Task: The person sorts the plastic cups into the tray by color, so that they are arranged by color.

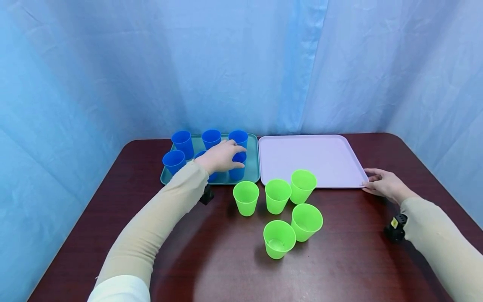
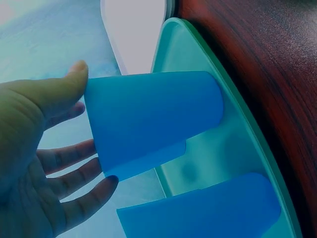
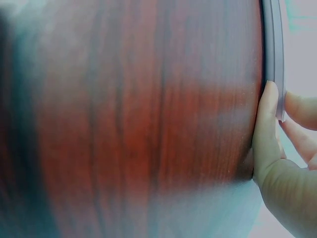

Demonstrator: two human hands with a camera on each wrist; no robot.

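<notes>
Six blue plastic cups stand on the teal plastic tray (image 1: 252, 174) at the far left of the dark wooden table (image 1: 113, 218): three along the tray's far edge, three along its near edge. The left hand (image 1: 220, 157) reaches the near-right blue cup (image 1: 237, 167); in the left wrist view the thumb (image 2: 69, 82) lies on one side of the blue cup (image 2: 153, 116) and the fingers (image 2: 74, 178) spread loosely on the other, touching or nearly so, not clenched. This cup stands upright, mouth up, long axis vertical, base on the tray's near right corner.

The pale lilac plastic tray (image 1: 313, 157), beside the teal one, carries nothing. The right hand (image 1: 385, 184) rests at its near right corner, thumb (image 3: 265, 124) against the rim (image 3: 277, 59), fingers relaxed.

Five green plastic cups (image 1: 277, 205) stand upright on the bare table near both trays' near edges.

Judgement: blue sorting looks complete or nearly so; the green cups remain unplaced.
</notes>
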